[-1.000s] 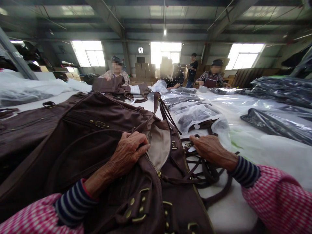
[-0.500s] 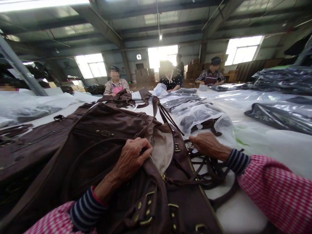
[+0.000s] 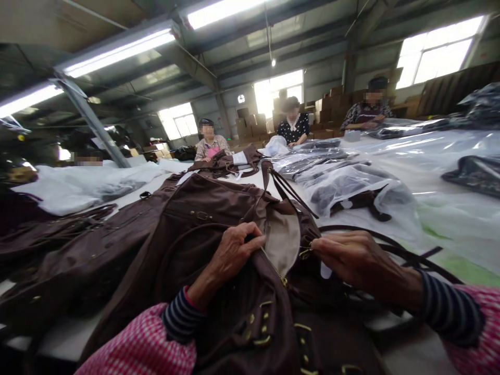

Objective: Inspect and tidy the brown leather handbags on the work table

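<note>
A dark brown handbag [image 3: 187, 208] lies across the table before me, its zipped top partly open and its beige lining [image 3: 282, 237] showing. My left hand [image 3: 232, 252] is closed on the edge of that opening, thumb against the fingers. At the bag's right side, my right hand [image 3: 357, 260] pinches what looks like the thin string of a white tag [image 3: 325, 270]. Its fingertips are beside a small brass buckle [image 3: 307, 252] on the bag. The brass zip pull [image 3: 284, 281] sits below the lining. Dark straps run behind and under my right hand.
More brown bags [image 3: 94, 245] lie at left. A bag in white translucent wrapping [image 3: 355, 192] sits beyond my right hand, with plastic-wrapped dark goods [image 3: 474, 174] farther right. Several people work across the table, among them a person in a dotted top [image 3: 292, 125].
The view has swung left and tilted. My right hand has come closer to the bag's brass buckle, with the white tag below it. My left hand stays on the opening's edge.
</note>
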Demonstrator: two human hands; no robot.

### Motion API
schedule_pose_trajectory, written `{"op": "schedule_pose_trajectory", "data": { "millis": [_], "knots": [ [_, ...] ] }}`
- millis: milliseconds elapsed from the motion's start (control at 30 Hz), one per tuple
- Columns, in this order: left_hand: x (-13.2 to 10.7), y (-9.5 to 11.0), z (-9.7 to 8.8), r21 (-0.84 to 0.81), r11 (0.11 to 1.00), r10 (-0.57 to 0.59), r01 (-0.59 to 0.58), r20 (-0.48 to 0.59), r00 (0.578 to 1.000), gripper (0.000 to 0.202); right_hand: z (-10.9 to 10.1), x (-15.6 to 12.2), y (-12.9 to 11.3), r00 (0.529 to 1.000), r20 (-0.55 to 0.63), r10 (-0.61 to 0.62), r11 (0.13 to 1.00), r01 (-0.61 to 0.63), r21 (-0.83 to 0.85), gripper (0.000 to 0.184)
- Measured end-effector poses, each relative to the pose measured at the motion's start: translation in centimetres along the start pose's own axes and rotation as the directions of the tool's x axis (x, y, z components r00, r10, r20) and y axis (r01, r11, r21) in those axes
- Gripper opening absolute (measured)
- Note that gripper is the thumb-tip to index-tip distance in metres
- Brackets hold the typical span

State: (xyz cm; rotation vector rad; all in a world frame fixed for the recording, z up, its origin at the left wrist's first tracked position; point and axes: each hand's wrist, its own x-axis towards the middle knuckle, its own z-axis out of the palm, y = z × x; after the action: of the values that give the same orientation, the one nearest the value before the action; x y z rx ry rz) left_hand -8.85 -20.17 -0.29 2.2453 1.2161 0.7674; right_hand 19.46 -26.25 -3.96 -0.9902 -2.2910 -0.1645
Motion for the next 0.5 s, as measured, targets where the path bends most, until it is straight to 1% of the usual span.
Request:
{"op": "schedule_pose_trajectory", "data": {
  "millis": [67, 167, 233, 333, 433, 500],
  "knots": [
    [-0.1, 0.1, -0.1, -0.047, 0.998, -0.038, 0.039, 0.009, 0.999, 0.020, 0.4, 1.5, -1.1, 0.997, 0.037, 0.074, 0.995, -0.076, 0.069, 0.020],
    [0.0, 0.2, -0.2, -0.118, 0.987, -0.112, 0.112, 0.006, 0.994, 0.020, 0.6, 3.7, -2.1, 0.972, 0.105, 0.210, 0.964, -0.224, 0.145, 0.014],
    [0.1, 0.1, -0.2, -0.160, 0.974, -0.158, 0.157, 0.009, 0.987, 0.021, 0.6, 4.9, -2.5, 0.957, 0.138, 0.255, 0.945, -0.277, 0.176, 0.014],
    [0.1, 0.0, -0.2, -0.203, 0.959, -0.198, 0.197, 0.018, 0.980, 0.023, 0.6, 6.3, -3.3, 0.955, 0.192, 0.226, 0.957, -0.255, 0.138, 0.012],
    [0.0, -0.1, 0.0, -0.214, 0.955, -0.209, 0.205, 0.007, 0.978, 0.023, 0.7, 7.2, -4.3, 0.944, 0.290, 0.156, 0.985, -0.171, 0.026, 0.007],
    [-0.1, -0.1, 0.1, -0.211, 0.958, -0.199, 0.196, 0.005, 0.980, 0.023, 0.9, 7.5, -5.0, 0.932, 0.336, 0.137, 0.990, -0.121, -0.067, 0.009]
  ]
}}
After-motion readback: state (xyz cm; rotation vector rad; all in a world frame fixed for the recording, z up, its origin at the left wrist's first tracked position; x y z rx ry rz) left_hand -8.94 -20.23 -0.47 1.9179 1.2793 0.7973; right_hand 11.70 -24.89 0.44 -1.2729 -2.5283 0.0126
